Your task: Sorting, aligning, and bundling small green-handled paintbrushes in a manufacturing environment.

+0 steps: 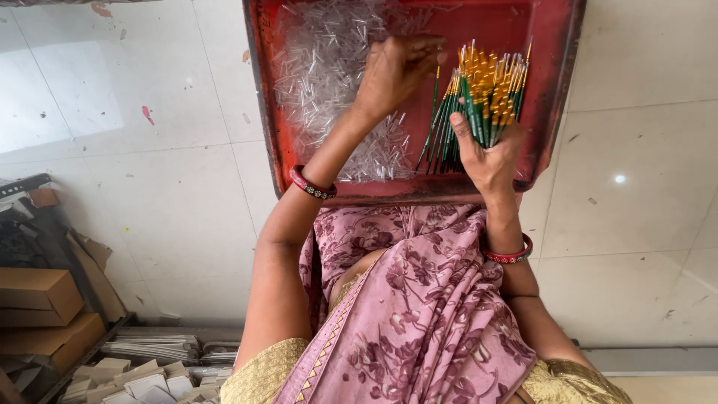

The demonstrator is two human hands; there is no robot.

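Head view, looking down over a patterned pink garment (419, 314) onto a red tray (263, 112) resting against the person's lap above a pale tiled floor (149, 194). The tray's far edge is cut off by the top of the frame, and its near edge is partly covered by the garment folds.

Right hand (490, 161): grip closed around a bundle of green-handled brushes (479, 105), held near the tray's right edge. The lower ends of the handles are hidden inside the palm. The long axis of the bundle runs from the near edge toward the far edge of the tray; the orange-and-gold tips point away from the person and fan slightly outward. Individual bristles are too small to make out.

Left hand (393, 71): fingers curled and pressed together at the tips over a heap of clear plastic tubes (321, 82) that fills the left half of the tray. What the fingertips pinch, if anything, cannot be told; they are turned away from the camera. One brush stands just beside this hand.

Each wrist carries a red bangle (313, 185). At the lower left, cardboard boxes (41, 299) and stacks of small cards (134, 381) are partly cropped by the frame.
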